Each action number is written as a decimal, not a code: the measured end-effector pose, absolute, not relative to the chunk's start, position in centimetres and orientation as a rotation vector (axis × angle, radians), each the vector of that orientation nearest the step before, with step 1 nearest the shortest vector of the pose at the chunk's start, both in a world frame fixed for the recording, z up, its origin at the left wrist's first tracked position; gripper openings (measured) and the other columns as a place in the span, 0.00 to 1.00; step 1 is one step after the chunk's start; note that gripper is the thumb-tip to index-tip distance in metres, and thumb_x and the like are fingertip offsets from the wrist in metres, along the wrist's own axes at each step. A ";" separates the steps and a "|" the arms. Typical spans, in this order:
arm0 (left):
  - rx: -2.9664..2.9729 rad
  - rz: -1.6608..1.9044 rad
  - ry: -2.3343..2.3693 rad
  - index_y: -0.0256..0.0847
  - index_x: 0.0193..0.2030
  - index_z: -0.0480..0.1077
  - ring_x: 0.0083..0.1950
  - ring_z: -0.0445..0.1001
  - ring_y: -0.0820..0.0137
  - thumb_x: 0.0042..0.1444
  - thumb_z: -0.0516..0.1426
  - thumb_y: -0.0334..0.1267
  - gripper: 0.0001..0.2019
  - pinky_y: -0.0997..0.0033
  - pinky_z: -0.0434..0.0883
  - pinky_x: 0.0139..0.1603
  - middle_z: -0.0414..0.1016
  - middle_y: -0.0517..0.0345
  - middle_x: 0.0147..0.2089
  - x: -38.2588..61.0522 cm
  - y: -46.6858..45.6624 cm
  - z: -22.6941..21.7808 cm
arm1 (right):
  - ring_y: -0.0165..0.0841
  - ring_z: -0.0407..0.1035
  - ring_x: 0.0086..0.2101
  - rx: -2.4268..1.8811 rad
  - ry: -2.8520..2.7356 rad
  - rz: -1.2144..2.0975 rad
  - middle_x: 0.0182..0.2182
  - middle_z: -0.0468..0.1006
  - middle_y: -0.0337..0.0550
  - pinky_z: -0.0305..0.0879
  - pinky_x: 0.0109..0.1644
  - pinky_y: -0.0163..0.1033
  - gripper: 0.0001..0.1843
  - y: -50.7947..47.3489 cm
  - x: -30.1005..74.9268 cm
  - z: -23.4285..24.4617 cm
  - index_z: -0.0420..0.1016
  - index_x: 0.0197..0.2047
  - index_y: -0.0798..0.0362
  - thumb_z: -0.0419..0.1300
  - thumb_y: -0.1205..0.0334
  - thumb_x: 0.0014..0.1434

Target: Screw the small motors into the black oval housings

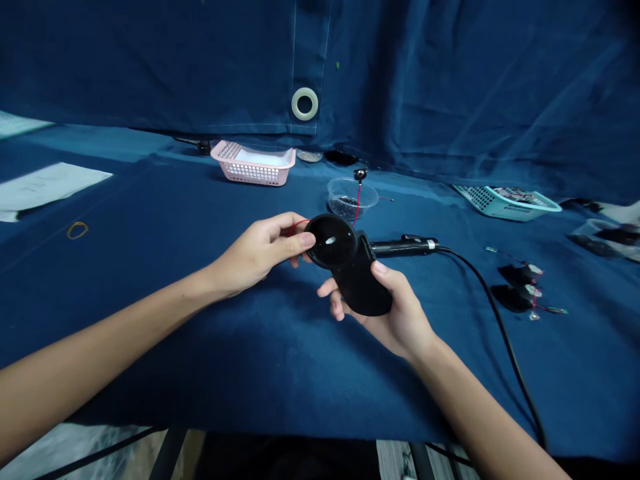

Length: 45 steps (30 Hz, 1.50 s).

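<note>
My left hand point(260, 250) pinches the rim of a round black disc point(331, 241) with a small white mark at its middle; a thin red wire point(296, 227) loops by my fingers. My right hand point(395, 313) is wrapped round a black flat housing point(361, 287) that sits just under and right of the disc, touching it. Both are held above the blue cloth. Behind them lies a black pen-shaped tool point(404, 247) with a black cable point(500, 327) running to the right and off the table's front edge.
A pink basket point(253, 163) stands at the back, a clear cup point(352, 197) with dark small parts and a red wire in front of it. A teal basket point(505, 201) sits at right, black parts with wires point(520, 287) nearer. A yellow rubber band point(77, 230) lies left.
</note>
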State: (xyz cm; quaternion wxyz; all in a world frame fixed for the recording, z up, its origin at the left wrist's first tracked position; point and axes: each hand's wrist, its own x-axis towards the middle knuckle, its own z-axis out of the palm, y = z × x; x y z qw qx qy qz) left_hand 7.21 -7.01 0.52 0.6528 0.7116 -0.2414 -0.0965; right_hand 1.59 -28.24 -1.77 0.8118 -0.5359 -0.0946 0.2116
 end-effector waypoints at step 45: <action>1.302 -0.202 -0.439 0.37 0.48 0.76 0.48 0.73 0.65 0.67 0.52 0.40 0.14 0.70 0.71 0.42 0.77 0.50 0.49 5.5 -7.8 2.0 | 0.29 0.66 0.33 -1.819 -0.206 -0.229 0.35 0.70 0.36 0.64 0.40 0.39 0.30 -26.7 0.9 -1.0 0.61 0.59 0.41 0.64 0.48 0.56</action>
